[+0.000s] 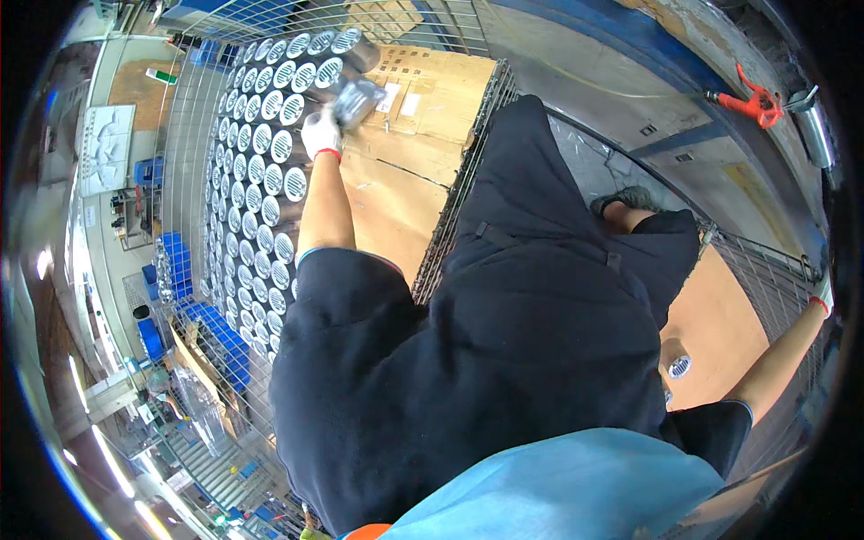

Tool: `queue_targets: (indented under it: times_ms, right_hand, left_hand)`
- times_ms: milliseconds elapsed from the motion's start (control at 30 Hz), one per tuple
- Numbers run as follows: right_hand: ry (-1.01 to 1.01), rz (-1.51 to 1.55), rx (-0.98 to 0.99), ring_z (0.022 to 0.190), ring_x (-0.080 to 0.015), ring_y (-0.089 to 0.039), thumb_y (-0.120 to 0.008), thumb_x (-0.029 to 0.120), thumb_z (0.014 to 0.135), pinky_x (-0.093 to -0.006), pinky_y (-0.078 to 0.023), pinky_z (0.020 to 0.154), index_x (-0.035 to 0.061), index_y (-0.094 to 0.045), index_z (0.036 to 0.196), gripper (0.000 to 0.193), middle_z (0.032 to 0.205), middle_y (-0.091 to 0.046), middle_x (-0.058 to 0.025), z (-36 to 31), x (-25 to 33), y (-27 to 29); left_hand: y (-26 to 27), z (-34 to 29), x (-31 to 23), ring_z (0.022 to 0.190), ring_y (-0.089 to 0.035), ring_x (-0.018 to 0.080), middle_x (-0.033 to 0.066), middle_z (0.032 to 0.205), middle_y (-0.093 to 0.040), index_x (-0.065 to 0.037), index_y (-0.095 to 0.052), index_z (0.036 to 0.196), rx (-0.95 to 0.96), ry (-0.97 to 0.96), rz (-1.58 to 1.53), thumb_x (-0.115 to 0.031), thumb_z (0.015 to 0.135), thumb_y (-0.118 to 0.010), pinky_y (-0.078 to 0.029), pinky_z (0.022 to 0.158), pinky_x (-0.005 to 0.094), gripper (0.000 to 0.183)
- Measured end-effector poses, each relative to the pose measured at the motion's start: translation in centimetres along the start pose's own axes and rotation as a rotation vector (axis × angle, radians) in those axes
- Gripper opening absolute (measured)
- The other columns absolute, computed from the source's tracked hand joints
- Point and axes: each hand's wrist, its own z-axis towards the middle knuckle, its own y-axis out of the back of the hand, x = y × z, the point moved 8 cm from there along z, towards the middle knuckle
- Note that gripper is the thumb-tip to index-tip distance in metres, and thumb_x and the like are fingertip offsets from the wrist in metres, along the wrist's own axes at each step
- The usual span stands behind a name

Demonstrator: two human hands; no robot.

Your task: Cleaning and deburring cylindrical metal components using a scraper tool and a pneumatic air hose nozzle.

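Note:
My left hand (321, 135), in a white glove with a red cuff, grips a shiny metal cylinder (357, 102) that is smeared by motion. The hand is beside a stack of metal cylinders with slotted round ends (272, 104), lying in rows with those ends toward me. Brown cardboard (396, 184) lies to the right of the stack. Far to the right, my right hand (823, 294), gloved the same way, is at the edge of a second wire cage (765, 261); its fingers are too dim to make out. One cylinder (675, 358) lies on the cardboard in that cage.
Wire mesh (186, 171) walls the stack's cage on the left, and its near edge (459, 171) runs close by my legs. A red-orange air gun (751, 101) is at the upper right. Blue bins (216, 337) stand beyond the mesh on the left.

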Motion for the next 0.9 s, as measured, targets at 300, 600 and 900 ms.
queue_targets:
  times_ms: [300,600,900]
  right_hand:
    - [-0.012,0.076,0.001,0.073,-0.0219,-0.067,-0.08,0.021,0.091,-0.035,-0.055,0.06,-0.0003,-0.077,0.106,0.026,0.092,-0.075,-0.0126,-0.3,0.2,-2.0]
    - [-0.006,0.095,0.079,0.066,-0.0002,-0.051,-0.074,0.038,0.1,-0.019,-0.036,0.058,0.0077,-0.071,0.135,0.046,0.096,-0.072,0.0031,3.1,-5.7,-2.5]
    - [-0.024,0.255,0.109,0.071,-0.0014,-0.054,-0.075,0.04,0.1,-0.0193,-0.038,0.062,0.0078,-0.072,0.132,0.046,0.094,-0.07,0.0045,2.5,-6.3,-2.2]
  left_hand:
    - [-2.8,0.1,2.1,0.043,-0.05,0.0145,0.0055,0.073,-0.065,-0.005,-0.071,0.097,0.274,0.277,-0.442,-0.034,0.096,-0.074,-0.037,0.039,0.0313,0.03]
    - [-4.1,-10.5,-6.4,0.044,-0.048,0.011,0.0012,0.076,-0.067,-0.014,-0.066,0.097,0.139,0.39,-0.857,-0.038,0.098,-0.064,-0.035,0.037,0.0236,0.024]
    - [-6.6,-20.8,-34.0,0.057,-0.059,0.0146,0.0018,0.091,-0.073,-0.014,-0.067,0.111,0.548,0.219,-1.024,-0.053,0.096,-0.063,-0.045,0.046,0.0283,0.042]
